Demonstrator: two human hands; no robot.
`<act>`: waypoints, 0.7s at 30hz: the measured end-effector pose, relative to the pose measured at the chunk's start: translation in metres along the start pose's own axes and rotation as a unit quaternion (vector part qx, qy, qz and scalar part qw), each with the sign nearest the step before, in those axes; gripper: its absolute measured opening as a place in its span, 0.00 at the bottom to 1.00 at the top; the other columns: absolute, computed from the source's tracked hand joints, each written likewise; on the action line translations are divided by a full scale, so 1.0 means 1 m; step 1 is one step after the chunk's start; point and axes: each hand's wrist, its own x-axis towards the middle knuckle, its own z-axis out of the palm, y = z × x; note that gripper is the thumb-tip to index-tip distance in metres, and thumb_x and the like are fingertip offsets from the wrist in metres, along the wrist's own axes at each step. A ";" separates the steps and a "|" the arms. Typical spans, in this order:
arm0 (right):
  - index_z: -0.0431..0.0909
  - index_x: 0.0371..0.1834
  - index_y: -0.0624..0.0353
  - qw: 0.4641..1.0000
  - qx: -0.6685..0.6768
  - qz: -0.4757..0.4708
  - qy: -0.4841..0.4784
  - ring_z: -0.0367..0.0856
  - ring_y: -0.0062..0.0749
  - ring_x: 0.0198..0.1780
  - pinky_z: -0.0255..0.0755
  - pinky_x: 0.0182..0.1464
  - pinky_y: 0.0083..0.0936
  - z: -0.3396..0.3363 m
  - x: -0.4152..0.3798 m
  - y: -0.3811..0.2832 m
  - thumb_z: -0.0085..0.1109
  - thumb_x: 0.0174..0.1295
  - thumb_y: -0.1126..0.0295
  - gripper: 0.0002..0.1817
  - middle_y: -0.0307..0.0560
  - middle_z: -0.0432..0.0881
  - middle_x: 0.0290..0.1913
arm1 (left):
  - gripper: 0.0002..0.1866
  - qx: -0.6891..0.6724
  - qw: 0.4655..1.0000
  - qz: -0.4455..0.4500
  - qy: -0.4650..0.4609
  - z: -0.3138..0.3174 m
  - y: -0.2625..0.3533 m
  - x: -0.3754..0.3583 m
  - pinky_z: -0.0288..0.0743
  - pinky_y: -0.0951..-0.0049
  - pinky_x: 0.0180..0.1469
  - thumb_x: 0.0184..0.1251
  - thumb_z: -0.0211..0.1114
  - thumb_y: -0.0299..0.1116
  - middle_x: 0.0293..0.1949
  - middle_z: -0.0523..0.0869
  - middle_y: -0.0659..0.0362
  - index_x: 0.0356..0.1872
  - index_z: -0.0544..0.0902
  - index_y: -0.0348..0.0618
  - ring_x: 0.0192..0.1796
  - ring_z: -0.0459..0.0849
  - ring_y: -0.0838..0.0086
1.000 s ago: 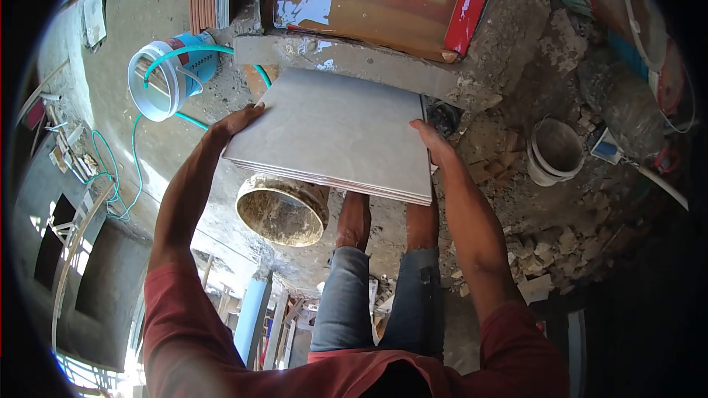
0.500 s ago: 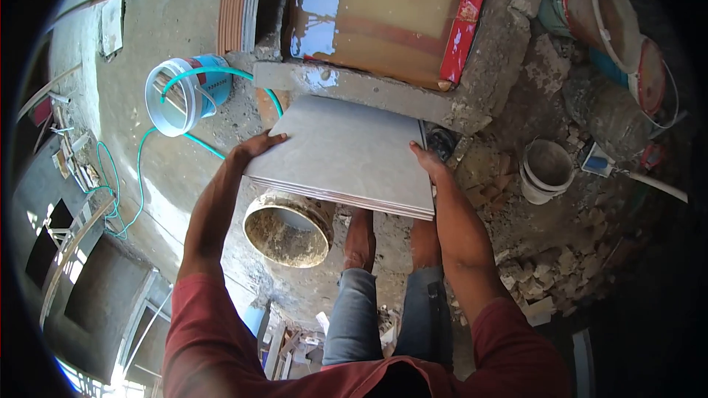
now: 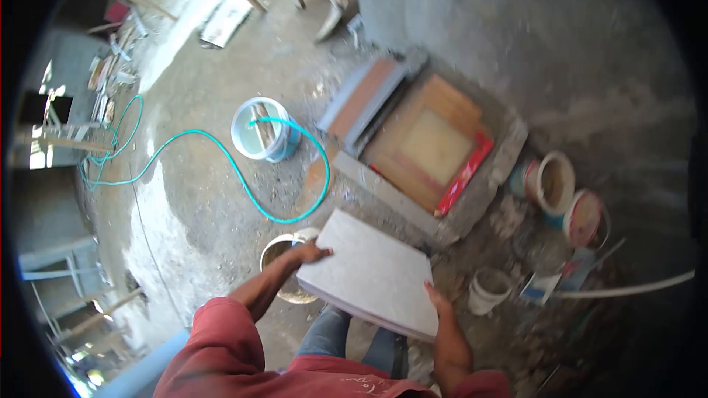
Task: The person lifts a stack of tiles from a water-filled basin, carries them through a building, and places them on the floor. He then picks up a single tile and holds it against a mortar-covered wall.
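closest in, the person's left hand (image 3: pixel 310 253) grips the left corner of a stack of square pale grey ceramic tiles (image 3: pixel 372 274), fingers curled over the top face, while the right hand (image 3: pixel 436 298) clamps the opposite edge from the side. the stack sits level at waist height, above the blue-jeaned legs. its top face is smooth, matte and unmarked, and the near edge shows thin layered lines where several tiles lie together. just under the left hand stands a round mortar-crusted bucket (image 3: pixel 286 269) on the concrete floor (image 3: pixel 184 199). to the right is a small white pail (image 3: pixel 488 289). further off lies a shallow square trough of murky water with a red edge (image 3: pixel 436 149), and beyond the left side a blue-and-white bucket (image 3: pixel 263 130) with a green hose (image 3: pixel 221 151) running into it.
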 end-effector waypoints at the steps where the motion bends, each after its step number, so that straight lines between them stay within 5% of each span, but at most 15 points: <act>1: 0.59 0.55 0.68 1.000 -0.020 0.019 0.006 0.54 0.46 0.62 0.46 0.61 0.33 -0.011 -0.031 -0.002 0.33 0.49 0.32 0.46 0.60 0.60 0.58 | 0.44 -0.002 0.999 -0.022 0.026 0.008 0.008 -0.028 0.64 0.67 0.53 0.45 0.64 0.50 0.50 0.70 0.45 0.56 0.55 0.28 0.52 0.71 0.61; 2: 0.57 0.57 0.68 1.000 -0.006 -0.012 -0.002 0.54 0.37 0.61 0.47 0.60 0.29 -0.023 -0.053 -0.002 0.38 0.52 0.37 0.43 0.53 0.59 0.59 | 0.42 -0.027 0.998 0.058 -0.023 0.008 0.014 -0.059 0.64 0.66 0.52 0.46 0.64 0.50 0.50 0.70 0.45 0.55 0.58 0.28 0.51 0.71 0.61; 3: 0.57 0.58 0.66 0.993 -0.060 -0.013 0.100 0.51 0.39 0.63 0.46 0.61 0.31 -0.026 -0.167 -0.084 0.39 0.52 0.38 0.41 0.54 0.55 0.61 | 0.38 -0.020 0.997 0.060 0.049 0.021 0.008 -0.075 0.65 0.66 0.52 0.46 0.64 0.49 0.49 0.71 0.46 0.52 0.63 0.28 0.50 0.72 0.62; 4: 0.56 0.58 0.63 0.992 -0.091 0.010 0.082 0.47 0.39 0.64 0.46 0.61 0.31 -0.033 -0.216 -0.113 0.40 0.52 0.39 0.40 0.54 0.52 0.62 | 0.35 -0.060 0.995 0.084 0.014 0.019 0.027 -0.119 0.65 0.67 0.52 0.46 0.64 0.48 0.48 0.72 0.47 0.50 0.67 0.30 0.50 0.72 0.63; 6: 0.59 0.57 0.63 0.992 -0.061 0.084 0.073 0.56 0.40 0.60 0.50 0.59 0.31 -0.051 -0.214 -0.077 0.41 0.52 0.39 0.40 0.54 0.59 0.59 | 0.32 -0.159 0.982 0.104 -0.017 0.044 0.004 -0.118 0.66 0.66 0.50 0.47 0.62 0.49 0.48 0.73 0.46 0.50 0.70 0.35 0.49 0.73 0.62; 7: 0.59 0.57 0.63 0.994 -0.062 0.064 0.069 0.56 0.40 0.60 0.51 0.58 0.31 -0.055 -0.236 -0.088 0.41 0.52 0.39 0.40 0.54 0.60 0.58 | 0.31 -0.030 0.991 0.128 0.039 0.048 0.005 -0.128 0.64 0.66 0.51 0.48 0.58 0.54 0.47 0.73 0.45 0.47 0.72 0.37 0.50 0.72 0.60; 9: 0.60 0.56 0.63 0.996 -0.064 0.024 0.061 0.58 0.40 0.59 0.52 0.57 0.30 -0.062 -0.278 -0.105 0.40 0.52 0.39 0.40 0.54 0.61 0.57 | 0.29 0.007 0.993 0.113 0.023 0.056 0.017 -0.152 0.66 0.66 0.50 0.51 0.58 0.50 0.44 0.76 0.49 0.47 0.72 0.35 0.47 0.74 0.64; 11: 0.60 0.56 0.64 0.996 -0.073 -0.022 0.045 0.60 0.40 0.58 0.54 0.56 0.30 -0.070 -0.306 -0.121 0.40 0.52 0.39 0.40 0.54 0.63 0.56 | 0.30 0.031 0.980 0.191 0.053 0.075 0.009 -0.155 0.65 0.67 0.51 0.51 0.54 0.54 0.45 0.76 0.48 0.44 0.75 0.36 0.47 0.74 0.62; 12: 0.61 0.56 0.64 0.995 -0.081 -0.040 0.031 0.61 0.40 0.57 0.54 0.56 0.30 -0.075 -0.318 -0.128 0.40 0.52 0.39 0.39 0.54 0.63 0.56 | 0.31 -0.053 0.978 0.194 0.049 0.085 0.005 -0.176 0.64 0.67 0.52 0.52 0.51 0.57 0.45 0.75 0.46 0.45 0.74 0.36 0.48 0.73 0.60; 13: 0.61 0.56 0.64 0.995 -0.089 -0.053 0.008 0.62 0.40 0.56 0.55 0.56 0.29 -0.075 -0.331 -0.136 0.40 0.52 0.39 0.39 0.54 0.64 0.55 | 0.31 0.011 0.978 0.186 0.089 0.101 -0.008 -0.146 0.65 0.67 0.51 0.52 0.51 0.56 0.44 0.76 0.46 0.44 0.74 0.35 0.47 0.74 0.60; 14: 0.61 0.55 0.64 0.994 -0.094 -0.057 -0.016 0.62 0.40 0.56 0.56 0.55 0.29 -0.074 -0.347 -0.141 0.40 0.52 0.39 0.39 0.54 0.65 0.55 | 0.32 -0.041 0.985 0.114 0.121 0.110 -0.012 -0.178 0.65 0.66 0.51 0.51 0.51 0.57 0.43 0.76 0.46 0.43 0.74 0.34 0.47 0.74 0.60; 18: 0.62 0.55 0.65 0.988 -0.123 -0.031 -0.085 0.66 0.39 0.54 0.58 0.53 0.29 -0.043 -0.407 -0.171 0.40 0.52 0.39 0.39 0.53 0.67 0.53 | 0.30 -0.130 0.980 0.113 0.100 0.150 -0.049 -0.223 0.63 0.64 0.52 0.53 0.52 0.53 0.49 0.72 0.46 0.47 0.72 0.36 0.52 0.70 0.58; 19: 0.62 0.55 0.65 0.985 -0.151 -0.025 -0.082 0.66 0.39 0.54 0.58 0.53 0.29 -0.042 -0.397 -0.171 0.40 0.52 0.39 0.39 0.53 0.67 0.53 | 0.28 -0.332 0.937 0.076 0.075 0.171 -0.064 -0.224 0.65 0.62 0.50 0.53 0.55 0.49 0.48 0.74 0.47 0.47 0.72 0.34 0.51 0.71 0.59; 21: 0.62 0.54 0.65 0.971 -0.226 -0.025 -0.070 0.66 0.39 0.54 0.58 0.53 0.29 -0.039 -0.379 -0.176 0.40 0.52 0.39 0.39 0.53 0.67 0.53 | 0.27 -0.385 0.916 0.059 0.102 0.198 -0.087 -0.234 0.65 0.59 0.49 0.53 0.57 0.46 0.49 0.72 0.48 0.49 0.71 0.35 0.50 0.71 0.60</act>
